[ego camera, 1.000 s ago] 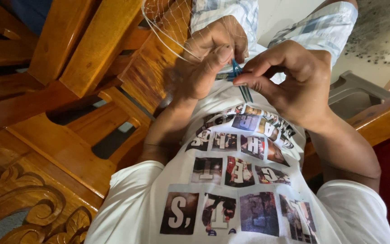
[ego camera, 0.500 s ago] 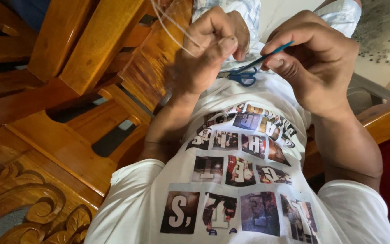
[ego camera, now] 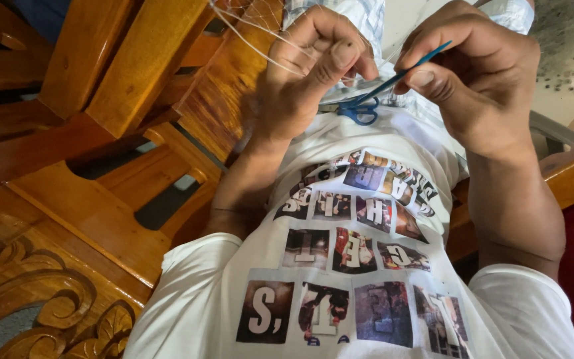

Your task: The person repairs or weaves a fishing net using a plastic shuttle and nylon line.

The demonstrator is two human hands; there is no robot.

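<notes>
White shirt [ego camera: 340,292] with printed picture squares fills the nearest part of the view, both forearms rising from it. Past it, the right hand [ego camera: 483,80] is curled closed, its thumb and forefinger pinched onto a thin blue tool [ego camera: 393,80]. One end of the tool juts just above the thumb tip; the rest slants down and away from the fingers to a blue looped end, which lies just below the left hand's knuckles and against the shirt. It may be a small pair of scissors or a netting needle; the view is too poor to tell which.

Beside it, the left hand [ego camera: 307,73] is also closed, thumb pressed on the bent forefinger, pinching pale thread [ego camera: 260,46]. The strands run from those fingertips up and outward, away from the tool. The two hands sit near each other, with the tool bridging the gap between them.

Beyond the left fingers the strands meet a fine net [ego camera: 254,13], hung near the top edge. Carved wooden chairs [ego camera: 101,133] stand outside the left forearm, well apart from the tool.
</notes>
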